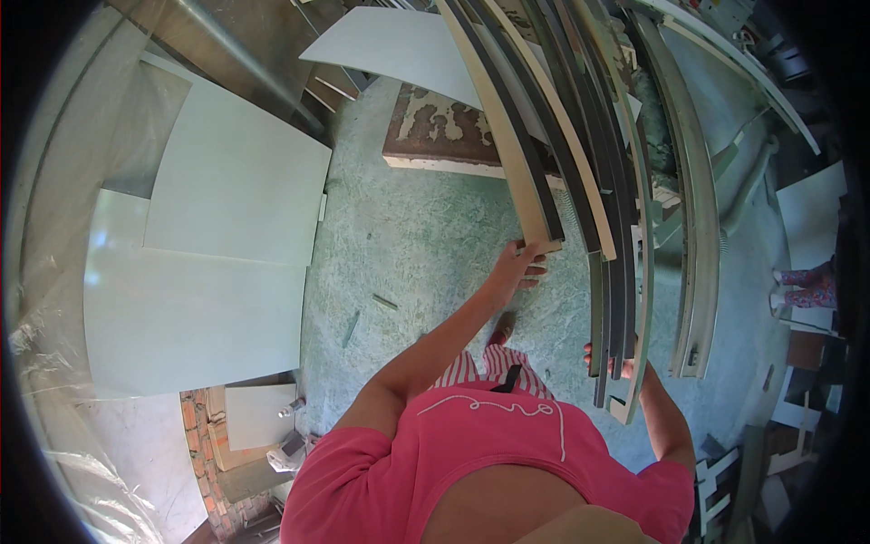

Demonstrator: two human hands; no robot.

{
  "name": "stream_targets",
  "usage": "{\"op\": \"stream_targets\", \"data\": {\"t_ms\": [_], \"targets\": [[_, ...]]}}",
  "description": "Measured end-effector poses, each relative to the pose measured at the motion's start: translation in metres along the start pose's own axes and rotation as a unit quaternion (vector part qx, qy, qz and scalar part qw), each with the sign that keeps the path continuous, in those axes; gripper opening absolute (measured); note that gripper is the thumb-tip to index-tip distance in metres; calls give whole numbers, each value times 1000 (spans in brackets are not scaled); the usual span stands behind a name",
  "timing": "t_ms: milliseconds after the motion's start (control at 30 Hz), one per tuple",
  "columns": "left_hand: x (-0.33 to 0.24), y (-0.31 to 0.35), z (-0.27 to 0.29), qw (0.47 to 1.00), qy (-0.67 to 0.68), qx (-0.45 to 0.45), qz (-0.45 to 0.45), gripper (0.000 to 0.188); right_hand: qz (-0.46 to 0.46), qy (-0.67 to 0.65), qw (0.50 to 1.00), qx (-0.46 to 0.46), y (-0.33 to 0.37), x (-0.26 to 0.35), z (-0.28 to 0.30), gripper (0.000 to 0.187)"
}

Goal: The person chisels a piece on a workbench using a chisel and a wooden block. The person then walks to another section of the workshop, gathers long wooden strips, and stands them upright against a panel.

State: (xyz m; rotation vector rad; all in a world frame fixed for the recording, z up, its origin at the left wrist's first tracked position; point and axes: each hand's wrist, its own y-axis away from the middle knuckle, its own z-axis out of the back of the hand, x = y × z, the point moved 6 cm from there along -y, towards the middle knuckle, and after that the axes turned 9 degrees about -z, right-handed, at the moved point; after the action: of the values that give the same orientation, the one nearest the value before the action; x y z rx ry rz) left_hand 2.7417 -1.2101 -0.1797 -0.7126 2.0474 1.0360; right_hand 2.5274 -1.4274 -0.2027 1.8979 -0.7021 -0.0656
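Observation:
My left hand [522, 269] is at the near end of a long strip with a beige face and a black edge [513, 172]. Its thumb and a finger pinch the strip's end, while the other fingers stick out to the right. Farther right, my right hand [627, 367] reaches under the near ends of several long dark strips [619, 263]. Its fingertips show on their left side, and most of the palm is hidden. A pale greenish strip [644, 299] runs along the right of this bundle. Another beige-edged strip [580, 163] lies between the two hands' pieces.
Large white panels [208, 299] lie at the left. A worn brown block [435, 131] and a white board [390, 41] are ahead. Long grey metal profiles [696, 236] run at the right. Another person's patterned trouser legs [809, 286] show at the far right. Small scraps [385, 301] lie on the floor.

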Motion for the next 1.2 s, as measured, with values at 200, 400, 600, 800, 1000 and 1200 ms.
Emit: {"op": "stream_targets", "data": {"t_ms": [200,400,600,800,1000,1200], "targets": [[-1,-5,-4,1000,-4,19,-9,69,13,-5,999,51,-31,-14,70,38],[1,-2,4,1000,-10,17,-16,69,3,-10,997,74,-40,-11,90,30],[3,-4,13,1000,-20,4,-16,71,-27,299,941,-159,-45,50,167,15],[-7,1,24,999,-21,-26,-17,70,371,509,622,-466,72,203,-7,45],[-17,-11,29,998,28,44,-17,66,433,541,660,-291,-4,197,-183,78],[-49,-12,88,999,37,16,-20,63,371,609,561,-419,-82,194,-236,103]]}}
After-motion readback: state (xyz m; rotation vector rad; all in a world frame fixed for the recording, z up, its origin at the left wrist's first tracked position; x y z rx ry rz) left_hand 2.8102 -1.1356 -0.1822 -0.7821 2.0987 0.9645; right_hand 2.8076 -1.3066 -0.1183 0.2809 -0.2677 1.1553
